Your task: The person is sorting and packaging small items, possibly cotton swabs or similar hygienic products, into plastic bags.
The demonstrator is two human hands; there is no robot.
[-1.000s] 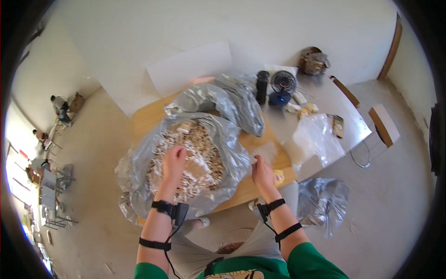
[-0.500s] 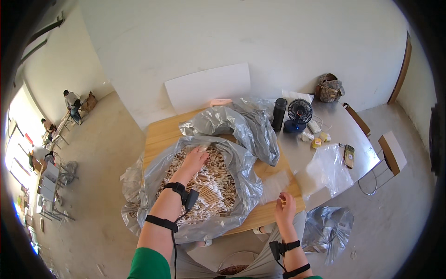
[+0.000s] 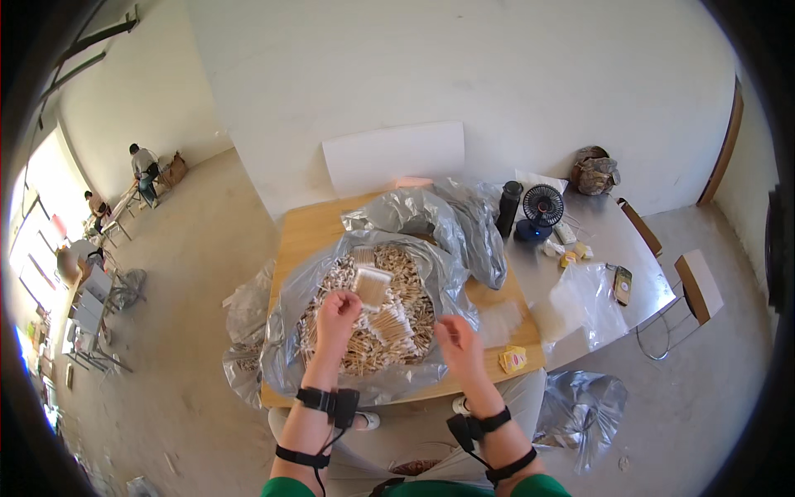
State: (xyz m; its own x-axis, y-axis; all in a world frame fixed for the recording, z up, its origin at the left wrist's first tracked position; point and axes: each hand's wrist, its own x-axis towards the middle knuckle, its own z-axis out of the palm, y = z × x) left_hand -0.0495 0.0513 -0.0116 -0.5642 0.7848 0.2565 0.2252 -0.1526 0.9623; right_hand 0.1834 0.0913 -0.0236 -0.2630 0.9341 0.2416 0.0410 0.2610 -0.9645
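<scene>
My left hand [image 3: 338,315] is closed at the corner of a small pack of cotton swabs [image 3: 373,288], a flat row of wooden sticks with white ends. It hangs over a big heap of loose cotton swabs [image 3: 335,352] inside an open grey plastic bag [image 3: 286,327]. Another neat bunch of swabs [image 3: 392,325] lies on the heap just below the pack. My right hand [image 3: 460,341] hovers by the bag's right rim, its fingers curled together; whatever they hold is too small to make out. Small yellow cards [image 3: 513,359] lie right of that hand.
Crumpled grey plastic [image 3: 414,211] covers the back of the wooden table [image 3: 302,219]. On the metal table at right are a black bottle [image 3: 509,209], a fan [image 3: 542,207], clear bags [image 3: 580,311] and a phone [image 3: 622,286]. Chairs stand beyond. Other people sit working far left.
My left hand has drawn back from the heap and now holds the swab pack. My right hand has moved left toward the bag, and the yellow cards show on the table.
</scene>
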